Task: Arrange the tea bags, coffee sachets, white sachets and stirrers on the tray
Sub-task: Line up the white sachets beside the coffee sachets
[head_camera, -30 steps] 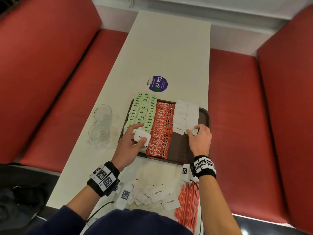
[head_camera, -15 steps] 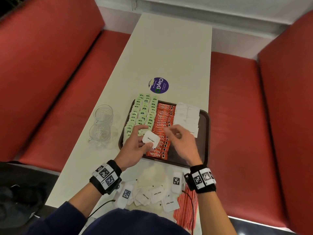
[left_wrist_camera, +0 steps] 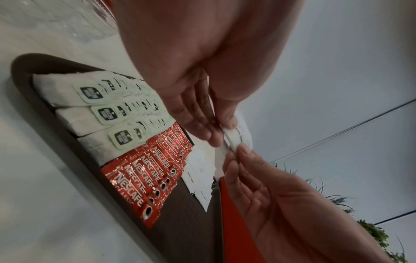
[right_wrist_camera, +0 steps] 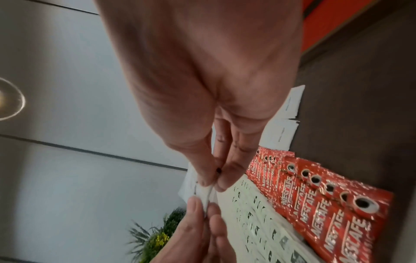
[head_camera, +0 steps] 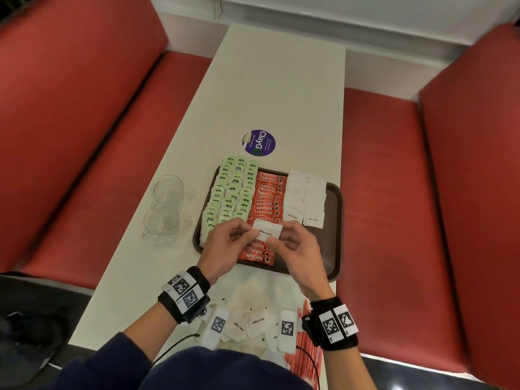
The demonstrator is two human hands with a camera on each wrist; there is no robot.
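Both hands hold white sugar sachets point(head_camera: 266, 232) above the near part of the brown tray point(head_camera: 334, 220). My left hand point(head_camera: 242, 238) pinches their left edge; my right hand point(head_camera: 278, 240) pinches the right edge. The wrist views show the small stack of white sachets point(left_wrist_camera: 234, 140) point(right_wrist_camera: 202, 191) squeezed between thumbs and fingers. On the tray lie rows of green tea bags point(head_camera: 230, 192), a column of red coffee sachets point(head_camera: 267, 198) and two columns of white sachets point(head_camera: 305, 198). Loose white sachets point(head_camera: 253, 322) and red stirrers point(head_camera: 305, 358) lie on the table near me.
Two glass cups point(head_camera: 164, 209) stand left of the tray. A round purple sticker point(head_camera: 259, 142) lies on the white table point(head_camera: 275, 88) beyond the tray. Red benches point(head_camera: 388, 192) run along both sides. The tray's right strip is bare.
My right hand left the white sachet columns at the tray's right and came across to the left hand. Both hands now pinch the sachets, raised slightly over the coffee column.
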